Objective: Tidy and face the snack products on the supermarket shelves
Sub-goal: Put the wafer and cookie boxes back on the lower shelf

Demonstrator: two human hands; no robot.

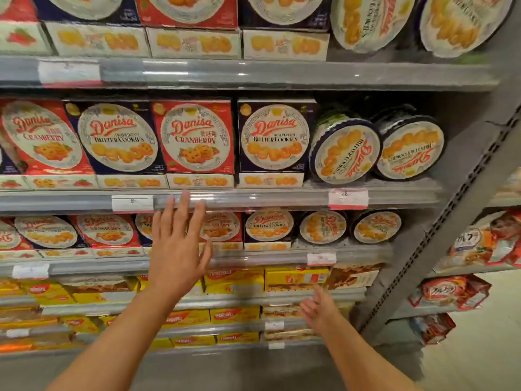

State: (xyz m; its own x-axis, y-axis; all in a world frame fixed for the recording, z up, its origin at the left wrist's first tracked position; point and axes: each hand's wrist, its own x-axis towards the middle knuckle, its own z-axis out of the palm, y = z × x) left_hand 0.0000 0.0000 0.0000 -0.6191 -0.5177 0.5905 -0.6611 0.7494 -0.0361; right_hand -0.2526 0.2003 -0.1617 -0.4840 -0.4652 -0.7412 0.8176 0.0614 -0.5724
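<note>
The Danisa cookie boxes (194, 139) stand in a row on the middle shelf (253, 197), faces outward, with round tins (345, 155) tilted beside them. Your left hand (177, 244) reaches up, fingers spread and straight, grip released, fingertips at the shelf edge. Your right hand (318, 309) hangs lower, relaxed, holding nothing.

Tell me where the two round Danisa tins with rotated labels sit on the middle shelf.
In the head view, the two round tins stand on edge at the shelf's right end, between a navy butter cookies box and the grey upright.
</note>
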